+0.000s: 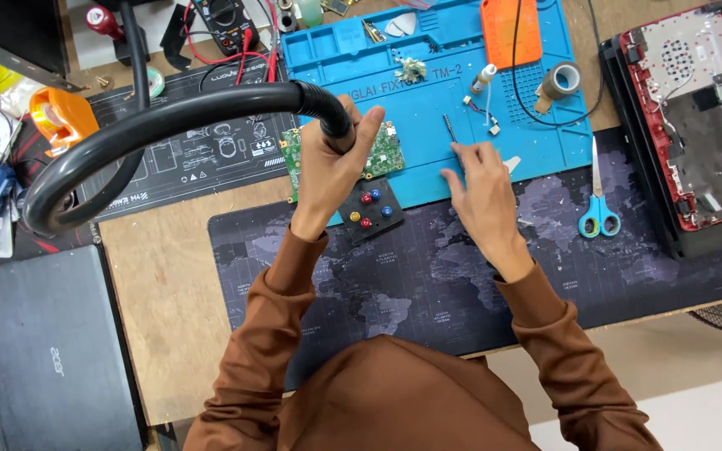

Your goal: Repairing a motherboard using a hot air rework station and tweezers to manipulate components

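While the left hand (333, 163) is wrapped tight around the end of a black flexible hose (160, 125), it holds that nozzle just above a green circuit board (384, 154) lying at the near edge of the blue work mat (536, 125). The right hand (480, 188) rests flat on the mat with fingers loosely spread, gripping nothing, its fingertips near a small dark screw bit (449, 128). A black button pad (369, 209) with coloured caps sits just below the board. Blue-handled scissors (598, 200) lie well to the right on the bench, beside an opened red laptop (695, 117)
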